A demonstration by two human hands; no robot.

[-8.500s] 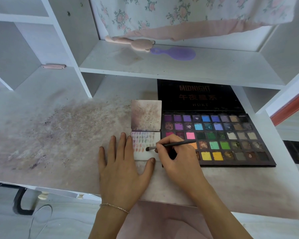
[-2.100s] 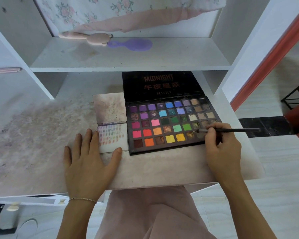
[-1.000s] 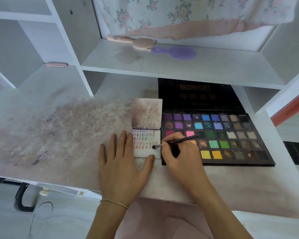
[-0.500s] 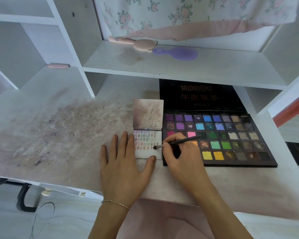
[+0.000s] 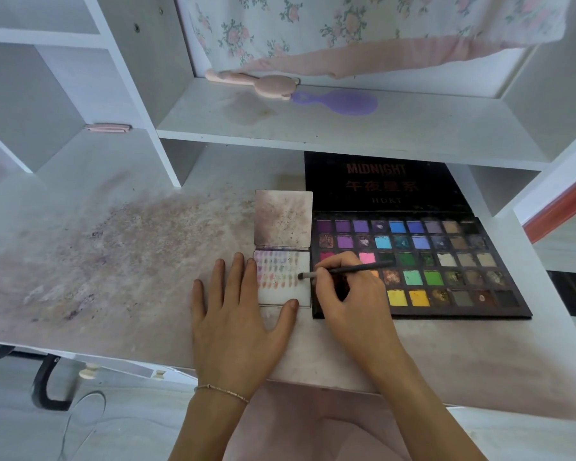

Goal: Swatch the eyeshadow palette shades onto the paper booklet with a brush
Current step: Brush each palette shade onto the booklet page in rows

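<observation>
Seated at a white laminate desk [image 5: 413, 354] smeared with pink, purple and brown powder stains, heaviest on its left half. White shelving [image 5: 313, 128] above; on the shelf, a pink long-handled brush [image 5: 266, 84] touching a purple plastic hairbrush [image 5: 341, 102], under a hanging floral cloth with pink hem [image 5: 346, 31]. A small pink flat item [image 5: 108, 128] in the left cubby, too small to identify. Pale floor and a red-orange strip at far right.

Open black eyeshadow palette with many coloured square pans [image 5: 423, 271] on the desk's right part, lid raised, printed "MIDNIGHT", a row of Chinese characters and "HDKT". Lower-left pans hidden by the right hand [image 5: 350, 297].

Just left of the palette, touching it, the small open paper booklet [image 5: 281, 277]: stained upper leaf, lower page bearing rows of faint colour swatches, individual shades hard to separate.

Right hand pinching a thin black brush [image 5: 346, 271], dark tip on the page's right edge. Left hand [image 5: 236, 324] flat on the desk, fingers straight, index finger and thumb tip touching the booklet's edges; thin bracelet [image 5: 222, 390] at the wrist.
</observation>
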